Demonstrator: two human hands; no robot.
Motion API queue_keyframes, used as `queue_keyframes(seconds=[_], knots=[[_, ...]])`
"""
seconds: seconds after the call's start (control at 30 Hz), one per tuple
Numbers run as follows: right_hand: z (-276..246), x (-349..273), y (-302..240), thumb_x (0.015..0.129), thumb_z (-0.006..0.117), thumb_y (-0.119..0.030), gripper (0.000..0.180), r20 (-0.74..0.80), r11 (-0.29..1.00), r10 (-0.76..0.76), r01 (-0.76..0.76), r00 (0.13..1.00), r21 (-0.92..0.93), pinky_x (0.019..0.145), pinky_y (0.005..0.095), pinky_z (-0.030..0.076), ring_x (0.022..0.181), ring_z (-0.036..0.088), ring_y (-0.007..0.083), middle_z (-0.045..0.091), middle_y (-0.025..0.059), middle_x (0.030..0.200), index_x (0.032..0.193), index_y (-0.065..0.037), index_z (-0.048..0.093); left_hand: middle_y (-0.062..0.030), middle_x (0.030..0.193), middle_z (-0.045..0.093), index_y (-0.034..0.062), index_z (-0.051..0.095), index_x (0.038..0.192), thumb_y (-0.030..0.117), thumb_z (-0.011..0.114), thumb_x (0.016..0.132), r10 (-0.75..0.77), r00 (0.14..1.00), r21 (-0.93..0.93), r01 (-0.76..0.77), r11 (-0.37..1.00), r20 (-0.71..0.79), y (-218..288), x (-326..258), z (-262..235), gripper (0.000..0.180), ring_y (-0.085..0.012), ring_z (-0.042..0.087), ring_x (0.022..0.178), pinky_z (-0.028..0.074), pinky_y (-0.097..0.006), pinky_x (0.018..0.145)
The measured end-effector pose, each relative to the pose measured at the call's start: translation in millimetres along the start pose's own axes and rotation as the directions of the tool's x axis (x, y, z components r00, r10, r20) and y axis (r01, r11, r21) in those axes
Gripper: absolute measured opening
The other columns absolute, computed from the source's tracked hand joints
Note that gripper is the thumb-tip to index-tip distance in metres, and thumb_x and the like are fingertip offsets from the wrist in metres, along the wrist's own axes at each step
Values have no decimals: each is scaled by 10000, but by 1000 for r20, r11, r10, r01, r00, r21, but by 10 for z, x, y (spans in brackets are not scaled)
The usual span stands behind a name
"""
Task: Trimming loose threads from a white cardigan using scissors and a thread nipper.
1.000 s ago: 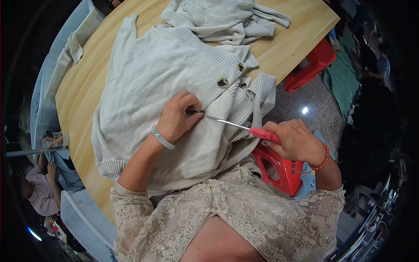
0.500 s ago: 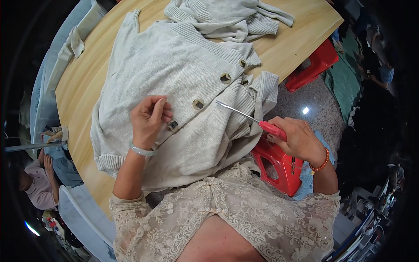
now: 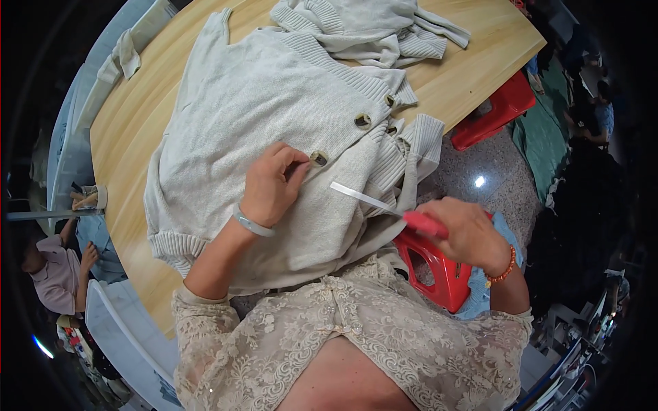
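A cream knitted cardigan (image 3: 226,123) lies spread before me, its front edge running diagonally with several dark mottled buttons. My left hand (image 3: 273,183) is over that edge, thumb and fingers closed together right beside one button (image 3: 318,159). Whatever the fingertips hold, if anything, is too small to make out. The lowest button is hidden beneath this hand. In my right hand (image 3: 466,229) is a red-handled tool (image 3: 425,223) with a slim metal shaft, blurred by motion. Its tip points left over the cardigan, below the button; whether it touches the knit is unclear.
Another cream knit garment (image 3: 370,31) lies at the far side of the wooden table (image 3: 140,157). Red stools (image 3: 439,277) stand at the right, one with blue cloth (image 3: 504,240) beside it. A pale trough (image 3: 113,322) flanks the left, where another person (image 3: 58,274) works.
My left hand has moved right and slightly up along the button edge, from the lowest button to the one above. The tool has swung, its tip dropping lower and a little left.
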State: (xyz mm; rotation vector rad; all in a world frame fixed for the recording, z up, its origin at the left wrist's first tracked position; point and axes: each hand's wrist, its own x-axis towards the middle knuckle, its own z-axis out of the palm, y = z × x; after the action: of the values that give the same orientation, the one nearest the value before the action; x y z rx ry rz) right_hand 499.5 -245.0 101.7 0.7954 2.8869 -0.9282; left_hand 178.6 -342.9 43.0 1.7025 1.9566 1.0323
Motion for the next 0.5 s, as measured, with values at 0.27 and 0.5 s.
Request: queue_keyframes(seconds=[0.27, 0.5], knots=[[984, 389, -502, 811, 645, -155, 292, 373, 881, -473, 439, 798, 178, 782, 448, 526, 945, 648, 333, 653, 173, 933, 1046, -1, 566, -35, 800, 645, -2, 661, 902, 21, 691, 863, -135, 982, -204, 160, 966, 129, -138, 40, -114, 54, -112, 570, 681, 460, -259, 630], [1777, 961, -883, 885, 640, -472, 600, 388, 612, -662, 165, 642, 773, 909, 433, 473, 1028, 621, 390, 649, 255, 1077, 1243, 3, 563, 22, 749, 617, 11, 660, 913, 58, 692, 881, -198, 975, -300, 219, 929, 99, -281, -192, -191, 65, -43, 496, 664, 422, -221, 607]])
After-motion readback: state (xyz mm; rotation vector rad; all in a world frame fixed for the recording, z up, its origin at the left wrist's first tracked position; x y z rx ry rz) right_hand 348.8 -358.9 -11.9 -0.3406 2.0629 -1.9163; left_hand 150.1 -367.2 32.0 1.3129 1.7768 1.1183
